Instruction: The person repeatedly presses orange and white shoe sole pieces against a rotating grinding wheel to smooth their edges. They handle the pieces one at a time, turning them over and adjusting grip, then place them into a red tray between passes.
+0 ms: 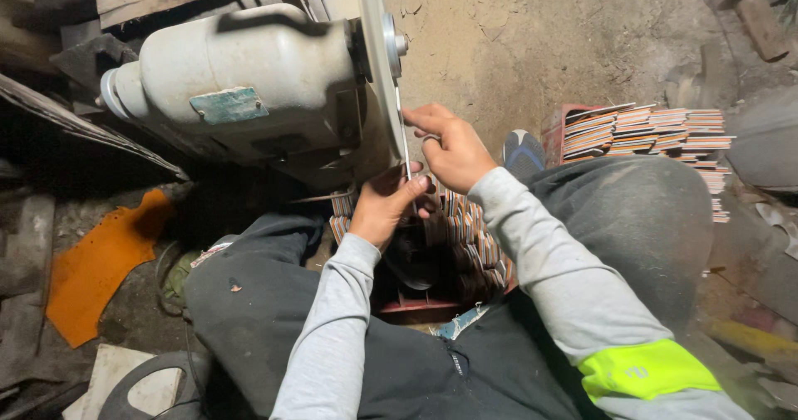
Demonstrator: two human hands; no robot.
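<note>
**Both hands pressing a thin strip to the grinder disc**

Head view: a dirt floor [532,37] is filling the background of a cramped workshop, with an orange scrap [100,266] lying at the left and a stack of striped flat pieces [648,130] sitting at the right, beyond the person's knee. A grey motor housing [241,79] is lying across the upper left, carrying an upright disc [378,62] seen edge-on at its right end.

The left hand [384,204] and right hand [453,147] are meeting close together, both pinching a thin strip [406,150] that is running up and down along the face of the disc. The right hand is gripping it from the right, higher up; the left hand is clamping its lower end from below. The strip is lying directly ahead of both hands, its long axis parallel to the disc. A crate of more striped pieces [465,245] is sitting between the person's legs, just beneath the hands.
</note>
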